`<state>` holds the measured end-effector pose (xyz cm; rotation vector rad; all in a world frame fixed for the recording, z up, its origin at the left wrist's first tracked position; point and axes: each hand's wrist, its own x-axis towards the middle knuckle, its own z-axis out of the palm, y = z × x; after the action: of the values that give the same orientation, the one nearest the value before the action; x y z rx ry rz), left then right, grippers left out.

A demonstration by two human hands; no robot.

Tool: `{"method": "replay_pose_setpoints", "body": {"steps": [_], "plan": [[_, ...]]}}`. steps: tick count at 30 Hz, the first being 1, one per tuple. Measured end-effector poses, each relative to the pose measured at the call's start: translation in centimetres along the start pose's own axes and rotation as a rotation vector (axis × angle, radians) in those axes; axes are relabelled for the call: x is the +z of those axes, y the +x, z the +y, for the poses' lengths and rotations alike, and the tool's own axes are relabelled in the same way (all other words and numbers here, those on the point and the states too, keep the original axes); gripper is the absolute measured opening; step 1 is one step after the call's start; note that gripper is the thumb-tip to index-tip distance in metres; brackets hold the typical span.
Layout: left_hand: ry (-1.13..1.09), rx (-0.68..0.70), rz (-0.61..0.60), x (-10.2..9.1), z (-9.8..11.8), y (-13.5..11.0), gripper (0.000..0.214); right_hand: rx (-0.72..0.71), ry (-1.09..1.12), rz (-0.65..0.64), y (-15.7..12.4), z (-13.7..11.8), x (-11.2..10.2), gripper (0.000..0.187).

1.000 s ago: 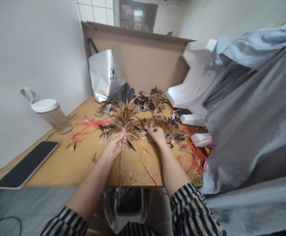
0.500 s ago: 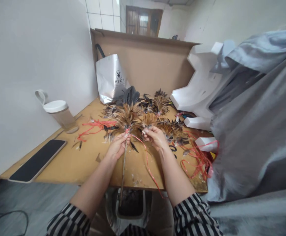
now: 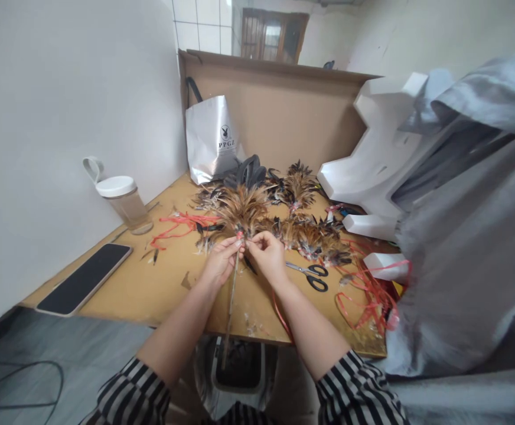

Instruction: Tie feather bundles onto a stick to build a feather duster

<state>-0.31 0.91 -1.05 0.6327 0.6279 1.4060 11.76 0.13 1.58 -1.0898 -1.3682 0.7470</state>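
Over the worktop (image 3: 151, 289), the plume (image 3: 245, 203) fans away from the person at the stick's (image 3: 231, 301) far end. The left hand (image 3: 219, 260) is clamped on the stick by the red binding (image 3: 240, 235); the right hand's (image 3: 269, 254) grip is together just beside it — on what is too small to tell. Best, probably, to hold the stick firm — and bind each turn snugly, quills lying flat.

Open passage over table (image 3: 164, 289) left of left hand (image 3: 221, 260) as far as phone (image 3: 84, 279); feathers (image 3: 244, 203) block beyond both hands, while scissors (image 3: 306, 271), then tangled ribbon (image 3: 375, 310), obstruct the way right of right hand (image 3: 267, 257).
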Motion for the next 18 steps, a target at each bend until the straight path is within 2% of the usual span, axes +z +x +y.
{"method": "replay_pose_setpoints", "body": {"steps": [2,4,7,11,16,18], "plan": [[0.020,0.020,-0.006,0.0,-0.2,0.0,0.024,-0.037,-0.051,-0.032,-0.2,-0.1,0.3,0.014],[0.033,0.036,-0.008,0.0,-0.3,0.0,0.025,-0.015,-0.005,-0.081,-0.2,-0.1,0.5,0.015],[0.047,0.048,-0.015,0.1,-0.2,-0.1,0.025,0.118,0.195,-0.134,0.2,0.1,0.6,0.017],[0.094,0.055,-0.032,0.3,-0.2,-0.4,0.026,0.335,0.440,-0.129,0.8,0.5,0.4,0.026],[0.135,0.065,-0.001,0.3,-0.5,-0.4,0.030,0.496,0.528,-0.248,1.2,0.5,-0.1,0.031],[0.163,0.075,0.017,0.3,-0.7,-0.5,0.032,0.536,0.510,-0.255,1.1,0.4,-0.2,0.030]]}}
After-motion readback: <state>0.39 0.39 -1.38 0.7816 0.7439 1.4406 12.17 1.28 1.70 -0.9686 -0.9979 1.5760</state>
